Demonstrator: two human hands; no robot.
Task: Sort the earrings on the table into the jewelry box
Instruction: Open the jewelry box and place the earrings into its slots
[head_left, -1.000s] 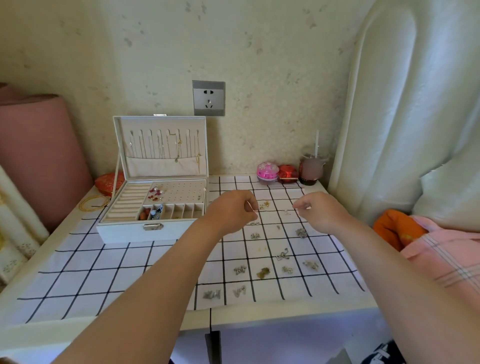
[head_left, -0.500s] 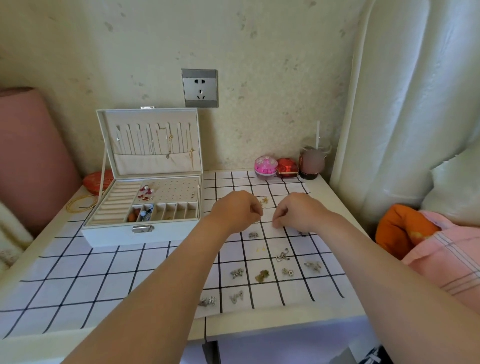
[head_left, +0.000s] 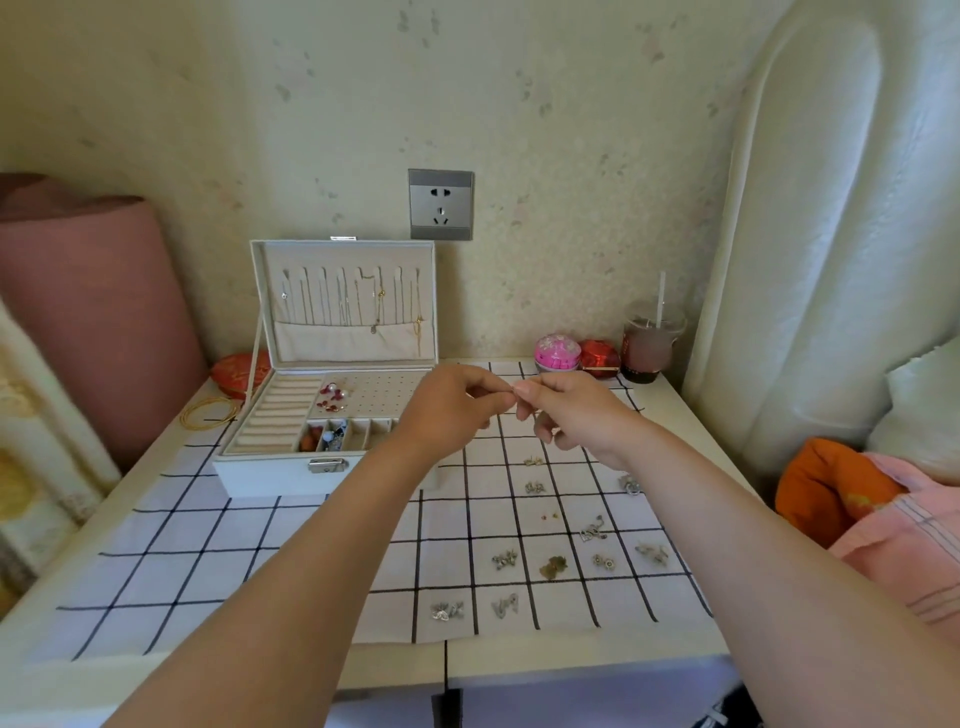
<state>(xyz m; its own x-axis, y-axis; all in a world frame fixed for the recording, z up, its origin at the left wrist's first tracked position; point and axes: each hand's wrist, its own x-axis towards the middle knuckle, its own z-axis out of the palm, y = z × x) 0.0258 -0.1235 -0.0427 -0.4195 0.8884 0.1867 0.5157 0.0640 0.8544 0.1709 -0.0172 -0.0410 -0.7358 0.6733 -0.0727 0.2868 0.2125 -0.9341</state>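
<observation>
Near right, paired earrings (head_left: 553, 566) sit square by square on the checked cloth (head_left: 208, 545), back from its edge. Mid-table, left hand (head_left: 447, 410) and right hand (head_left: 576, 415) meet, fingertips pinching what looks like a tiny earring (head_left: 514, 388), probably working its back. Far left, the jewelry box (head_left: 270, 475) gapes open, with bare cloth between.

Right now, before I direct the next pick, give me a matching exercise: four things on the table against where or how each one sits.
Things:
1. jewelry box
2. gold bangles
3. pink tin
4. cup with straw

Places or states:
A. back right corner of the table
B. lid raised, on the left half
C. just left of the jewelry box
D. by the wall, next to a red tin

Pairs: 1-B, 2-C, 3-D, 4-A.
</observation>
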